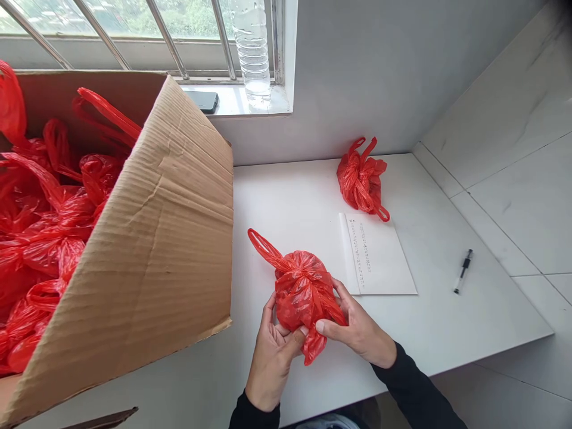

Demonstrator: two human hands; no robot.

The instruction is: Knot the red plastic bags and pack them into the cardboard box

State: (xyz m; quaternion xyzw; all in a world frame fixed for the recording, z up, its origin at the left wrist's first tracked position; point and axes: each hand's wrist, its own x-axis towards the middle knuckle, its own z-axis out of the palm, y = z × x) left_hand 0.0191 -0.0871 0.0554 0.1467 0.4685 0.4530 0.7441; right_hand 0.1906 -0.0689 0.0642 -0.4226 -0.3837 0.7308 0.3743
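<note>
Nothing legible: only columns of tiny dark marks point(366, 250), too small to read, on the white paper point(391, 262).

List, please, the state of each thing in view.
Near red bag: gathered shut, in left hand and right hand
Far red bag: gathered shut, lying
Cardboard box: open, holding red bags
Paper: lying flat, marked
Pen: lying down, cap unclear
Bottle: upright, top out of view
Dark device: lying flat

Held bag point(304, 286) is bright red, box point(179, 232) plain brown, tabletop point(286, 202) white, sleeves point(409, 384) solid black. Paper point(388, 265) is white with dark print, tiles point(496, 113) whitish with gray veins lol.
</note>
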